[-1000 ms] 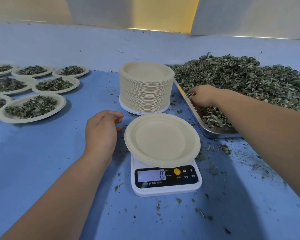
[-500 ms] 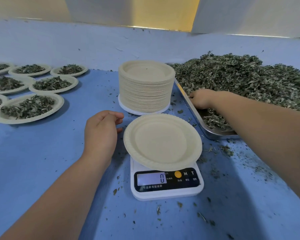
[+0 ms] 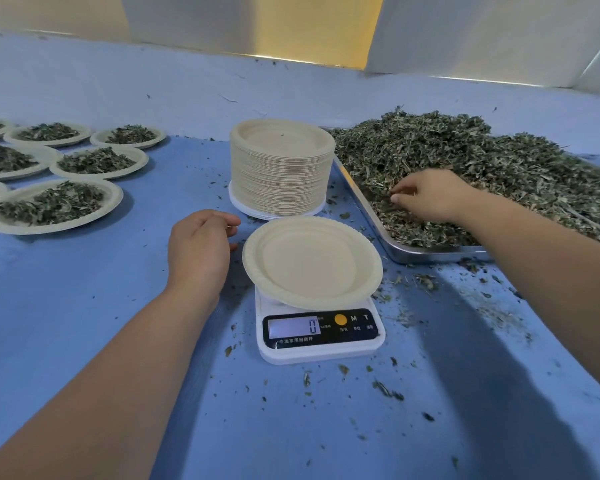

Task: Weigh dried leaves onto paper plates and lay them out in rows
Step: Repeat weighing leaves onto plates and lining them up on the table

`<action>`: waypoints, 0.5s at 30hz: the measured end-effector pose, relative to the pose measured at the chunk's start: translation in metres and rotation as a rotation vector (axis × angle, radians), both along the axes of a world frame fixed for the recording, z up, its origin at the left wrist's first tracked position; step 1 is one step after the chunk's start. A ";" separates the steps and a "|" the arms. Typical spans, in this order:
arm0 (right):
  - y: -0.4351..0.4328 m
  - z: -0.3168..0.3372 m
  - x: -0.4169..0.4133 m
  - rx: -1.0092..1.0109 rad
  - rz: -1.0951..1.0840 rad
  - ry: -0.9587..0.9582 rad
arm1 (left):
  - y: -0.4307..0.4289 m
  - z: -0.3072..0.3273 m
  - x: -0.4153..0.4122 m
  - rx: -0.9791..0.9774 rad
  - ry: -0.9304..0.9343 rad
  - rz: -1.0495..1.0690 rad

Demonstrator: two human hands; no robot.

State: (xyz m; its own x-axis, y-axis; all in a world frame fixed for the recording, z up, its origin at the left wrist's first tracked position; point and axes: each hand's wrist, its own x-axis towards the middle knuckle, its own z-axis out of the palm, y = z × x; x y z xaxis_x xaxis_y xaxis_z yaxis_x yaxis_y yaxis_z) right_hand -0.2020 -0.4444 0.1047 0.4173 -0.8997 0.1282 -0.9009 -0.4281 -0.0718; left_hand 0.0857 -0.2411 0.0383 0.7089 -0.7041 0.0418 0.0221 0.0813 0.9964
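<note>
An empty paper plate (image 3: 312, 261) sits on a white kitchen scale (image 3: 321, 344) whose display reads 0. My left hand (image 3: 201, 244) rests on the blue table just left of the plate, fingers loosely curled and holding nothing. My right hand (image 3: 426, 195) reaches into the heap of dried leaves (image 3: 465, 157) in a metal tray (image 3: 430, 252), its fingers curled down around a clump of leaves. Several filled plates (image 3: 52, 206) lie in rows at the far left.
A tall stack of empty paper plates (image 3: 281, 168) stands right behind the scale, touching the tray's left edge. Loose leaf crumbs are scattered on the blue table (image 3: 84, 323) around the scale and in front of the tray. A wall closes off the back.
My right hand has shifted from the tray's near left edge further into the leaf heap, fingers now closing on leaves. My left hand has stayed put; the camera has tilted slightly.
</note>
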 end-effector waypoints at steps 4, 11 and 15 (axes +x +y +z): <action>0.007 -0.016 -0.002 0.309 -0.090 0.086 | 0.003 0.004 -0.002 0.033 -0.008 -0.006; 0.027 -0.016 0.012 0.128 0.076 0.032 | 0.005 0.005 -0.002 0.027 -0.032 -0.028; 0.029 -0.016 0.012 -0.126 0.043 -0.092 | 0.004 0.003 -0.001 0.016 -0.022 -0.018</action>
State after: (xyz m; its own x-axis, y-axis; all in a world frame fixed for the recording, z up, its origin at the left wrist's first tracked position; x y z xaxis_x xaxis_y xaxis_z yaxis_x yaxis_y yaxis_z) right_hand -0.1899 -0.4156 0.0888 0.4364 -0.8558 0.2780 -0.8737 -0.4769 -0.0966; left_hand 0.0846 -0.2372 0.0418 0.6948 -0.7178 0.0457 0.0014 0.0649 0.9979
